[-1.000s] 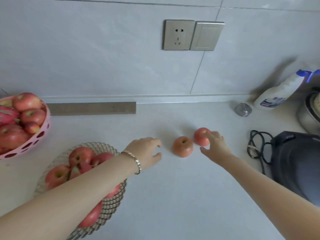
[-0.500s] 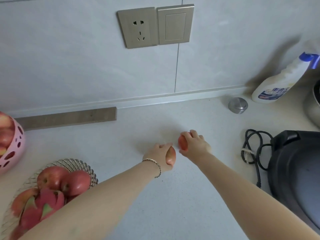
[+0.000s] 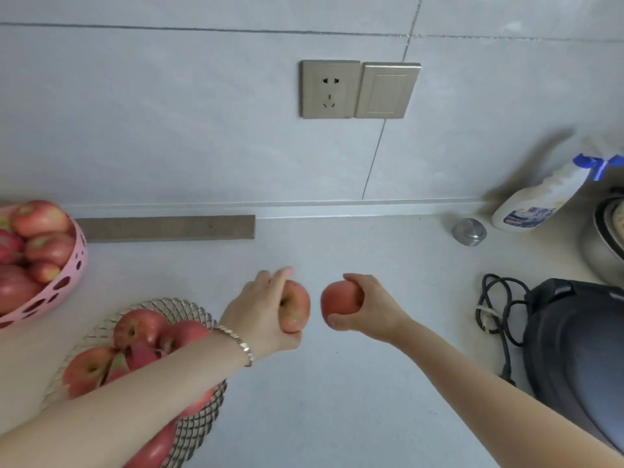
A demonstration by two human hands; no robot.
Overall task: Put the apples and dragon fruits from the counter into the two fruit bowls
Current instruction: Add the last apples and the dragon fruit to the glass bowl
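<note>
My left hand grips a red apple lifted off the counter, a bracelet on its wrist. My right hand holds a second red apple just to the right; the two apples are a small gap apart. A wire mesh bowl at lower left holds several apples and a pink dragon fruit piece, partly hidden by my left forearm. A pink perforated bowl at the far left is heaped with apples and a dragon fruit.
A black appliance with a coiled cord sits at the right. Behind it are a spray bottle, a small metal lid and a pot. A grey strip lies along the wall under a socket.
Both hands closed on the two apples and lifted them off the counter, drawing them toward me. The camera view shifted, bringing the pink bowl back into sight.
</note>
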